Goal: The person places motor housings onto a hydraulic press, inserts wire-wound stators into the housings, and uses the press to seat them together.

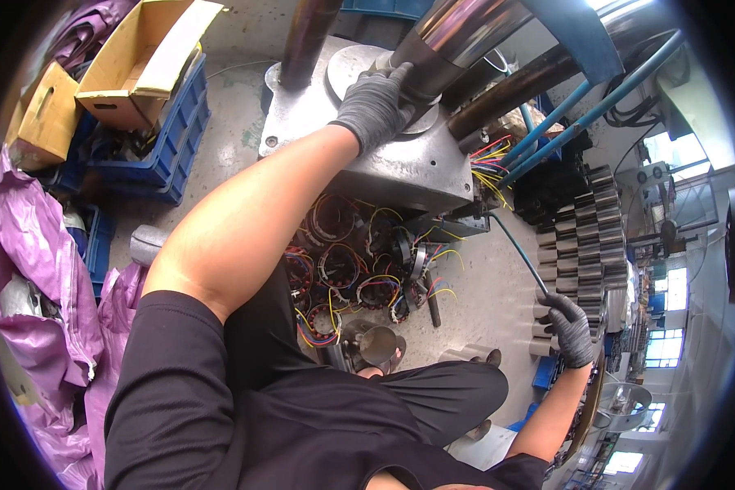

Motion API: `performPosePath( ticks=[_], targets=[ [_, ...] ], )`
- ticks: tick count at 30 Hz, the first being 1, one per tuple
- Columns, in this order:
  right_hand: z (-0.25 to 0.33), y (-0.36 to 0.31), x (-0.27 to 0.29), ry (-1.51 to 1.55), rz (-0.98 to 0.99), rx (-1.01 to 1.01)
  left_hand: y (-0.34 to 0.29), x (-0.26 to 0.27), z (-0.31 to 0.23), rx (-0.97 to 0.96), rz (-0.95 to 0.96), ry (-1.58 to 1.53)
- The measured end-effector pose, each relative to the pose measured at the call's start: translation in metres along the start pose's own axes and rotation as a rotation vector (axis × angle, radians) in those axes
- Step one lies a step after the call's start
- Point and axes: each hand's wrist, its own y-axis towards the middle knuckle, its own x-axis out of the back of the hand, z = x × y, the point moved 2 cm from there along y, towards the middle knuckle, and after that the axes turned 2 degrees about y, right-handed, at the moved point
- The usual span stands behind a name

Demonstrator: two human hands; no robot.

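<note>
My left hand (pixel 377 102), in a grey glove, presses on a round metal disc at the foot of a shiny steel column (pixel 457 28) on a grey machine base (pixel 400 167). My right hand (pixel 570 327), also gloved, is closed around a thin dark rod or hose (pixel 518 249) that runs up toward the machine's coloured wires (pixel 488 167). On the floor between my knees lies a heap of wound motor stators (pixel 359 261) with red, yellow and black leads. A metal cup (pixel 376 343) sits near my foot.
Stacked dark gear-like parts (pixel 592 237) stand on the right. Blue crates (pixel 167 143) holding cardboard boxes (pixel 131 65) are at upper left. Purple plastic bags (pixel 33 269) fill the left side. Blue tubes (pixel 584 102) slope down from upper right.
</note>
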Motion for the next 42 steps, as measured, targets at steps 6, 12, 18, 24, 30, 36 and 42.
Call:
performPosePath(
  ticks=[6,12,18,24,30,36,42],
  targets=[
    [0.015,0.049,0.042,-0.074,-0.546,0.424,-0.007,0.022,0.011,-0.026,0.030,-0.104],
    [0.031,0.130,0.141,-0.473,-1.087,0.636,-0.025,0.053,0.057,0.048,-0.011,-0.074],
    [0.052,0.188,0.189,-0.830,-1.205,0.707,-0.055,0.047,0.092,-0.066,0.091,0.018],
    [0.059,0.203,0.192,-0.646,-1.076,0.314,-0.072,0.029,0.070,-0.267,0.147,0.283],
    [0.075,0.199,0.191,-0.516,-1.103,0.125,-0.063,0.025,0.071,-0.271,0.043,0.364],
    [0.088,0.192,0.170,-0.346,-1.007,0.121,-0.055,0.036,0.058,-0.197,0.182,0.555],
    [0.075,0.193,0.183,-0.620,-0.967,0.074,-0.048,0.031,0.024,-0.088,0.432,0.415]
  ],
)
